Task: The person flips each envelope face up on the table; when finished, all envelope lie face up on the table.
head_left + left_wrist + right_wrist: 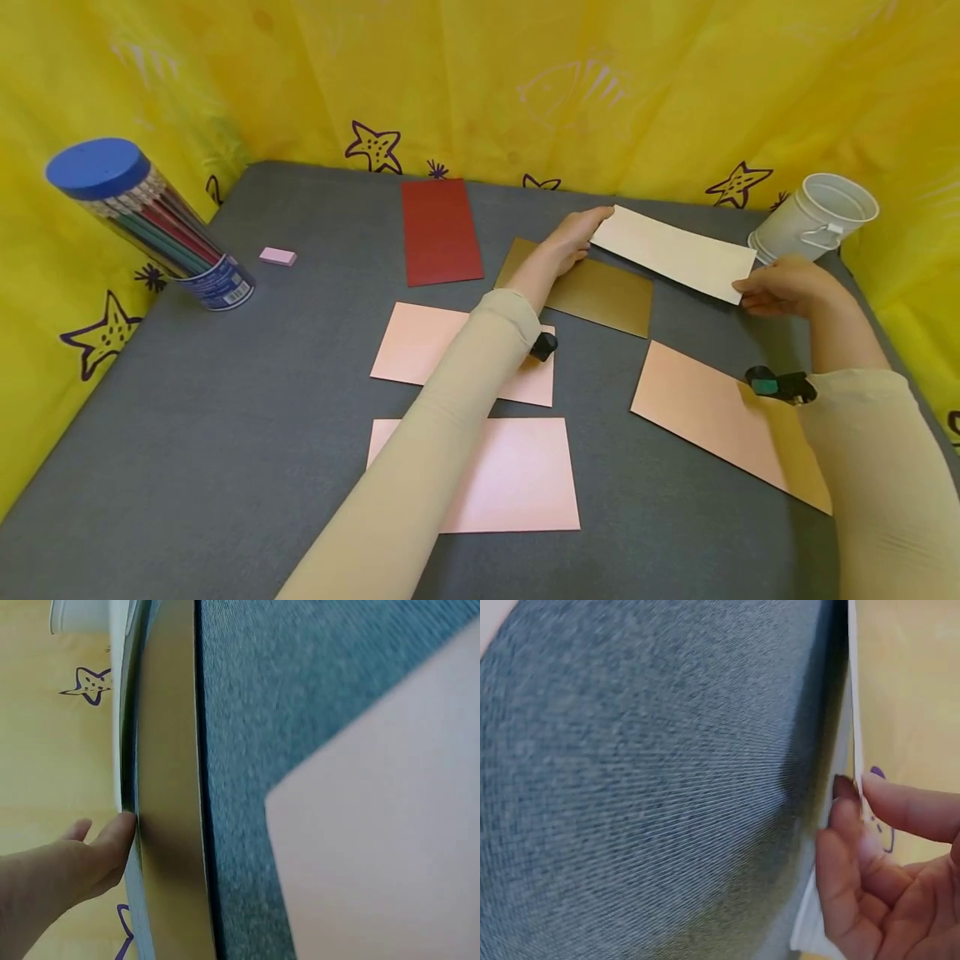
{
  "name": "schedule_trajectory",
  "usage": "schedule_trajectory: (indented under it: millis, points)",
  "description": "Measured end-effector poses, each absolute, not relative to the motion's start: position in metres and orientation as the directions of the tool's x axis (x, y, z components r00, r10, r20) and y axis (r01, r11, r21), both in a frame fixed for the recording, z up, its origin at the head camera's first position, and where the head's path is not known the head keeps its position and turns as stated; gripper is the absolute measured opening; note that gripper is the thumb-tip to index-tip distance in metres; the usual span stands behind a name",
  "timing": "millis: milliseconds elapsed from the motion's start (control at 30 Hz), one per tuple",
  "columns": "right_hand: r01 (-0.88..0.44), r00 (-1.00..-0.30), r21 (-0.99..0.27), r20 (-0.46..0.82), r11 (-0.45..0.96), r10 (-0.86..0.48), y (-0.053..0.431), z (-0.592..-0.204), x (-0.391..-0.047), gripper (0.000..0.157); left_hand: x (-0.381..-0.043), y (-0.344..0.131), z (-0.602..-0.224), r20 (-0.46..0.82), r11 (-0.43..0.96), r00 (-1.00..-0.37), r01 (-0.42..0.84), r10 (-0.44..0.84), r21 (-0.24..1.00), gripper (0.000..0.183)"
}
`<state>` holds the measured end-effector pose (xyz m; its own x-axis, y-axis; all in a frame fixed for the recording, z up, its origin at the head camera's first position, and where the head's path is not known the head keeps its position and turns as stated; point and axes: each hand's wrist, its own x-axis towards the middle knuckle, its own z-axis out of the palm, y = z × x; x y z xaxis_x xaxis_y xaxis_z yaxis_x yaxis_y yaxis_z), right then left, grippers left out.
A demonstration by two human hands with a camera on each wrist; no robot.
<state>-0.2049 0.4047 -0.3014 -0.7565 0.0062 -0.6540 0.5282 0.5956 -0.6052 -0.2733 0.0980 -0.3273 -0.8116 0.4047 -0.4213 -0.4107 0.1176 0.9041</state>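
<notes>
- Thin cream-white rectangular card (675,253), slightly bowed, above the far edge of the grey counter (315,375).
- Left hand (572,237) seems to pinch one end, fingertips partly hidden; right hand (786,287) pinches the other.
- Likely light, bendable, easily creased; hold by short edges.

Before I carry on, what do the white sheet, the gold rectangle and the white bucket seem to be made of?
White sheet: probably matte paper or thin card; it is thin and bows slightly.
Gold rectangle: perhaps coated card, smooth and lying flat; thin plastic is possible.
White bucket: likely painted metal, judging by its rounded rim and side handle, though plastic cannot be ruled out.
</notes>
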Motion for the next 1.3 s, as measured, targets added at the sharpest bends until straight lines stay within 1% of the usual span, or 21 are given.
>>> schedule_trajectory:
  millis: [167, 233, 267, 300, 367, 400, 500, 567, 633, 700, 867, 933, 1000, 1167, 1233, 1300]
  points:
    - [0.461, -0.816, -0.677, -0.577, 0.573, -0.025, 0.402, -0.301, -0.206, 0.027, -0.276, 0.091, -0.326, -0.461, 0.145, -0.823, -0.439, 0.331, 0.887, 0.061]
    - [0.44, -0.832, -0.694, -0.553, 0.569, -0.031, 0.401, -0.301, -0.206, 0.025, -0.281, 0.091, -0.329, -0.473, 0.17, -0.83, -0.442, 0.294, 0.881, 0.058]
    - [0.432, -0.84, -0.703, -0.542, 0.565, -0.032, 0.401, -0.3, -0.206, 0.023, -0.285, 0.091, -0.332, -0.468, 0.179, -0.835, -0.433, 0.288, 0.883, 0.057]
    - [0.422, -0.847, -0.71, -0.531, 0.564, -0.035, 0.4, -0.3, -0.207, 0.019, -0.295, 0.092, -0.343, -0.447, 0.174, -0.848, -0.412, 0.286, 0.894, 0.054]
    - [0.4, -0.862, -0.718, -0.507, 0.57, -0.033, 0.4, -0.3, -0.207, 0.012, -0.301, 0.09, -0.35, -0.418, 0.186, -0.867, -0.379, 0.271, 0.906, 0.048]
    - [0.392, -0.868, -0.72, -0.496, 0.572, -0.028, 0.399, -0.299, -0.206, 0.011, -0.302, 0.089, -0.35, -0.404, 0.202, -0.875, -0.359, 0.266, 0.911, 0.045]
    - [0.364, -0.884, -0.726, -0.467, 0.584, -0.029, 0.398, -0.298, -0.206, 0.019, -0.299, 0.079, -0.345, -0.383, 0.256, -0.876, -0.314, 0.293, 0.914, 0.037]
    - [0.353, -0.891, -0.732, -0.453, 0.583, -0.029, 0.395, -0.298, -0.205, 0.022, -0.289, 0.071, -0.329, -0.399, 0.321, -0.867, -0.303, 0.297, 0.897, 0.039]
    - [0.345, -0.895, -0.739, -0.444, 0.579, -0.034, 0.393, -0.297, -0.205, 0.023, -0.288, 0.063, -0.325, -0.403, 0.357, -0.854, -0.282, 0.33, 0.89, 0.039]
    - [0.334, -0.898, -0.739, -0.438, 0.585, -0.04, 0.39, -0.296, -0.206, 0.026, -0.289, 0.056, -0.324, -0.388, 0.375, -0.853, -0.252, 0.349, 0.892, 0.04]
    - [0.311, -0.907, -0.728, -0.419, 0.61, -0.037, 0.382, -0.292, -0.208, 0.041, -0.292, 0.04, -0.32, -0.337, 0.344, -0.862, -0.207, 0.378, 0.916, 0.035]
    - [0.307, -0.912, -0.734, -0.409, 0.606, -0.034, 0.379, -0.291, -0.208, 0.041, -0.294, 0.036, -0.319, -0.314, 0.323, -0.871, -0.194, 0.377, 0.926, 0.032]
    - [0.305, -0.916, -0.748, -0.399, 0.589, -0.032, 0.376, -0.29, -0.208, 0.036, -0.294, 0.032, -0.319, -0.3, 0.315, -0.878, -0.184, 0.374, 0.931, 0.03]
    - [0.302, -0.929, -0.798, -0.369, 0.521, -0.026, 0.371, -0.29, -0.207, 0.013, -0.295, 0.024, -0.32, -0.29, 0.296, -0.882, -0.184, 0.371, 0.937, 0.024]
    - [0.294, -0.936, -0.818, -0.35, 0.495, -0.021, 0.369, -0.29, -0.207, 0.005, -0.295, 0.021, -0.321, -0.281, 0.266, -0.884, -0.189, 0.373, 0.945, 0.021]
    - [0.289, -0.942, -0.836, -0.335, 0.467, -0.016, 0.367, -0.29, -0.206, 0.005, -0.295, 0.018, -0.32, -0.271, 0.226, -0.888, -0.197, 0.372, 0.954, 0.018]
